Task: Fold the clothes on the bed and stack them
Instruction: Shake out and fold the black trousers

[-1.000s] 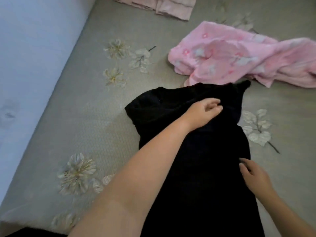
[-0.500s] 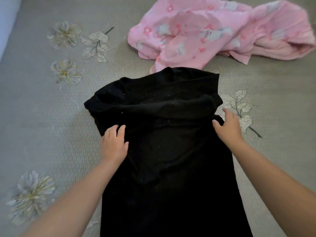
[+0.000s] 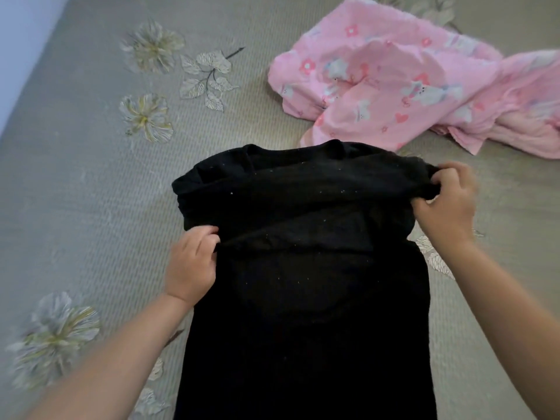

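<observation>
A black garment [image 3: 303,283] lies lengthwise on the bed in front of me, its far end folded back into a thick band. My left hand [image 3: 191,265] pinches the left edge of that fold. My right hand [image 3: 445,201] grips the bunched right end of the band, a little farther from me. A crumpled pink patterned garment [image 3: 394,83] lies beyond the black one, at the upper right.
The bed [image 3: 91,192] has a grey-green cover printed with pale flowers and leaves. A pale wall [image 3: 21,34] runs along its left side at the upper left.
My right hand has gone up and right and now grips the end of the folded band. My left hand went from lying on the cloth to pinching the fold's edge.
</observation>
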Available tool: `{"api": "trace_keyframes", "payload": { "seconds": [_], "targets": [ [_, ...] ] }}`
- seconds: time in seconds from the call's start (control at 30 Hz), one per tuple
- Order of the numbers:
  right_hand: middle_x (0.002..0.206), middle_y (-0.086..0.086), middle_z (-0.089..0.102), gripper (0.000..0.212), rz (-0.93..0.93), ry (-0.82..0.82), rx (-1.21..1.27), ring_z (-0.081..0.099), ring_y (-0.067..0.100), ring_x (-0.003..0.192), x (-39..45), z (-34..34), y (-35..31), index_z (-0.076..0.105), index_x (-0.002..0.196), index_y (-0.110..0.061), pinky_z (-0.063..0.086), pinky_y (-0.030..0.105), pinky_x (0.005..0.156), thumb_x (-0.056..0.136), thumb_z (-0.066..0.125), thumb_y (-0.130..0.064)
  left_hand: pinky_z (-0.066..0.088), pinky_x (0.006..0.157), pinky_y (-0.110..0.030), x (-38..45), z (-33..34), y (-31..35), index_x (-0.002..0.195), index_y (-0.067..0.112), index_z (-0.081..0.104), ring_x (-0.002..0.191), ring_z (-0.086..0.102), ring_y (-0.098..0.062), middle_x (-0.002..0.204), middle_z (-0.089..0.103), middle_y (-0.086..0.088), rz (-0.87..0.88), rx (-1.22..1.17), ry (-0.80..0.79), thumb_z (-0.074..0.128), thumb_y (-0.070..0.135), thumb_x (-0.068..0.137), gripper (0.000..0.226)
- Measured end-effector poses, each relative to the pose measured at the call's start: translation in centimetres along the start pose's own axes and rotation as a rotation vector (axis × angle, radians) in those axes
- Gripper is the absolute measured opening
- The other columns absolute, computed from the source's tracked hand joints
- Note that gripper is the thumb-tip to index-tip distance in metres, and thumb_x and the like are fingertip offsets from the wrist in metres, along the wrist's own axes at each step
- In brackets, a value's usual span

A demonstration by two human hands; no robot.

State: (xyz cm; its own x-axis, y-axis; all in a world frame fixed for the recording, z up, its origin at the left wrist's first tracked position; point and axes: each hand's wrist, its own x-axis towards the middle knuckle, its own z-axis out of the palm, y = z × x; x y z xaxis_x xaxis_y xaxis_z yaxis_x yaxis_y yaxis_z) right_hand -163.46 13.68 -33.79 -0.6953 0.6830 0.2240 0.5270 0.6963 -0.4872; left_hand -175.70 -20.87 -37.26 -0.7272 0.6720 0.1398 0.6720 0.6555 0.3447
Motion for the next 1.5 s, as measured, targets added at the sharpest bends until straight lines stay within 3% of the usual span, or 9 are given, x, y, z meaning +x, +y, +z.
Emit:
{"api": "trace_keyframes", "payload": {
  "seconds": [0.2, 0.37, 0.47, 0.63, 0.73, 0.8, 0.93, 1.13, 1.5],
  "targets": [
    [0.080, 0.011, 0.059, 0.005, 0.536, -0.805, -0.013, 0.057, 0.026, 0.082, -1.7, 1.2, 2.2, 0.062, 0.084, -0.011, 0.041, 0.031, 0.074, 0.081, 0.064, -0.015, 0.051, 0.077, -0.048, -1.0, -0.3, -1.2, 0.073, 0.001, 0.071, 0.097, 0.064, -0.037, 0.094, 0.069, -0.017, 0.050, -0.007, -0.424, 0.051, 0.019, 0.070, 0.026],
    [0.100, 0.005, 0.059, 0.024, 0.530, -0.769, 0.108, 0.053, 0.020, 0.094, -1.8, 0.7, 2.0, 0.062, 0.103, -0.016, 0.039, 0.030, 0.083, 0.090, 0.054, -0.034, 0.046, 0.083, -0.043, 2.9, 0.6, 0.0, 0.101, -0.007, 0.063, 0.097, 0.059, -0.041, 0.102, 0.063, -0.022, -0.166, -0.082, -0.072, 0.059, -0.003, 0.078, 0.023],
    [0.115, 0.016, 0.061, 0.037, 0.445, -0.826, -0.170, 0.054, 0.029, 0.106, -2.2, 1.7, 1.7, 0.060, 0.114, -0.007, 0.038, 0.031, 0.088, 0.097, 0.038, -0.033, 0.031, 0.104, -0.041, 5.3, 1.6, 0.2, 0.132, 0.003, 0.044, 0.129, 0.035, -0.032, 0.136, 0.044, -0.014, -0.325, 0.111, -0.202, 0.049, 0.003, 0.087, 0.045],
    [0.118, 0.010, 0.055, 0.042, 0.110, -0.992, -0.555, 0.050, 0.027, 0.114, -4.1, 2.3, 0.3, 0.055, 0.119, -0.014, 0.042, 0.033, 0.091, 0.090, 0.049, -0.044, 0.033, 0.095, -0.037, 7.1, 1.5, -0.8, 0.108, 0.005, 0.062, 0.111, 0.048, -0.027, 0.109, 0.062, -0.009, -0.393, 0.061, -0.238, 0.043, 0.001, 0.084, 0.031],
    [0.098, 0.006, 0.053, 0.013, 0.113, -0.902, -0.399, 0.052, 0.025, 0.101, -4.5, 1.7, -0.4, 0.058, 0.082, -0.017, 0.041, 0.035, 0.086, 0.084, 0.061, -0.030, 0.035, 0.081, -0.039, 7.9, 0.5, -1.2, 0.088, -0.002, 0.061, 0.091, 0.051, -0.035, 0.087, 0.062, -0.017, -0.360, -0.014, -0.151, 0.037, 0.000, 0.081, 0.025],
    [0.074, 0.003, 0.051, 0.029, 0.265, -0.743, -0.099, 0.053, 0.024, 0.078, -3.7, 0.6, 0.1, 0.044, 0.061, -0.020, 0.040, 0.031, 0.070, 0.080, 0.065, -0.013, 0.032, 0.074, -0.037, 8.6, 0.0, -1.8, 0.081, -0.002, 0.058, 0.082, 0.051, -0.036, 0.077, 0.060, -0.018, -0.337, 0.007, -0.125, 0.036, -0.002, 0.080, 0.022],
    [0.059, 0.002, 0.062, 0.026, 0.652, -0.550, 0.518, 0.057, 0.008, 0.045, -0.2, -1.5, 1.6, 0.050, 0.068, -0.015, 0.043, 0.016, 0.043, 0.080, 0.060, 0.005, 0.029, 0.070, -0.038, 11.2, 0.6, -1.9, 0.100, -0.005, 0.056, 0.085, 0.051, -0.039, 0.086, 0.059, -0.025, -0.323, 0.067, -0.110, 0.040, -0.009, 0.080, 0.025],
    [0.132, 0.020, 0.044, 0.048, 0.404, -0.304, -0.384, 0.042, 0.036, 0.120, 1.2, 1.4, 2.8, 0.045, 0.130, -0.005, 0.029, 0.047, 0.100, 0.085, 0.058, -0.018, 0.016, 0.110, -0.051, 11.4, 4.0, 1.0, 0.144, 0.011, 0.021, 0.139, 0.003, -0.034, 0.150, 0.007, -0.020, -0.408, 0.099, -0.186, 0.047, 0.019, 0.093, 0.057],
    [0.154, 0.014, 0.013, 0.061, 0.096, -0.547, -0.477, 0.007, 0.033, 0.142, -5.8, 5.4, 4.0, 0.032, 0.142, -0.021, 0.008, 0.057, 0.110, 0.091, 0.028, -0.053, -0.008, 0.112, -0.044, 2.9, 6.0, -2.9, 0.147, 0.027, 0.008, 0.140, -0.014, -0.032, 0.155, -0.005, -0.011, -0.320, 0.301, -0.432, 0.030, 0.058, 0.089, 0.068]
  ]
}}
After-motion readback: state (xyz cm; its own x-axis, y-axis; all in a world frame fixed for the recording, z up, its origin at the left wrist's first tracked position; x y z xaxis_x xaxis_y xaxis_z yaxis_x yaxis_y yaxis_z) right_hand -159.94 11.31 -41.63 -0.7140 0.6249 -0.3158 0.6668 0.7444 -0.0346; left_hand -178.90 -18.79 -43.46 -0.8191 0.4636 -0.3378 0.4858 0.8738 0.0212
